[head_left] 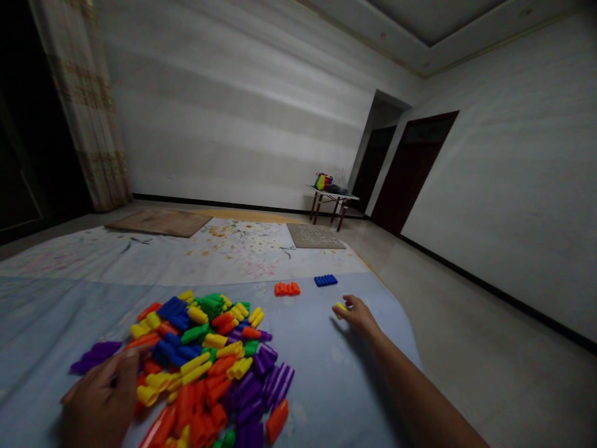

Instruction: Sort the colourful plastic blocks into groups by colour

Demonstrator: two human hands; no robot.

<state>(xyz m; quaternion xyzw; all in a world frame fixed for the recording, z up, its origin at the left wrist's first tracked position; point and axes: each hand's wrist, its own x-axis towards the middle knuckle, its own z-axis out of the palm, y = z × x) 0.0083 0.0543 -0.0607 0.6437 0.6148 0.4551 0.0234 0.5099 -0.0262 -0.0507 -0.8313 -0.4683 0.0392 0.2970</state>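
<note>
My right hand [358, 316] is reached out over the light blue part of the sheet, its fingers closed on a small yellow plastic block [342, 307]. Beyond it lie a row of joined blue blocks [325, 280] and a row of orange blocks [287, 289]. At the lower left, my left hand [103, 398] rests against the near left side of a heap of colourful tube-shaped blocks [200, 367]. Its fingers look stretched out and loose over the edge pieces, with the tips partly hidden. Purple joined blocks [96, 356] lie just beyond that hand.
A floral sheet [252, 249] covers the broad surface beneath the blocks. Toward its far edge lie a brown board [161, 222] and a smaller greyish mat [314, 236]. Farther back, a small table [332, 194] holds a colourful bag [323, 181]. Tiled floor [466, 298] runs along the right.
</note>
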